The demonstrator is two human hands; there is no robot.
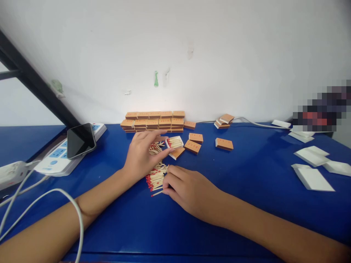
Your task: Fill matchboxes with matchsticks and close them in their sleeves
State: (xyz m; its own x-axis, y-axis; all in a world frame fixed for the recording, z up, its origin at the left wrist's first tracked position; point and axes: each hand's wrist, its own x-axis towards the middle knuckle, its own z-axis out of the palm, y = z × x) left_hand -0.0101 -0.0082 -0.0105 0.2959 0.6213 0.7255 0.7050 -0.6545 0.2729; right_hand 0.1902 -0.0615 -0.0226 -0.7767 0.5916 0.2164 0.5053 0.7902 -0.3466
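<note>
The left hand (pixel 141 155) is spreading loosely over loose matches (pixel 155 178) beside the open tray (pixel 174 141); the right hand (pixel 189 190) is pinching 1 bundle, likely needing squaring before loading.

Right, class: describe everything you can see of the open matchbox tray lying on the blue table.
The small open white cardboard matchbox tray lies flat on the blue table, tilted a little from the table edge. It is filled with pale wooden matches, red heads toward its left end. Its orange sleeve lies against its near side. The left hand has fingertips beside it; whether they touch is unclear.
</note>
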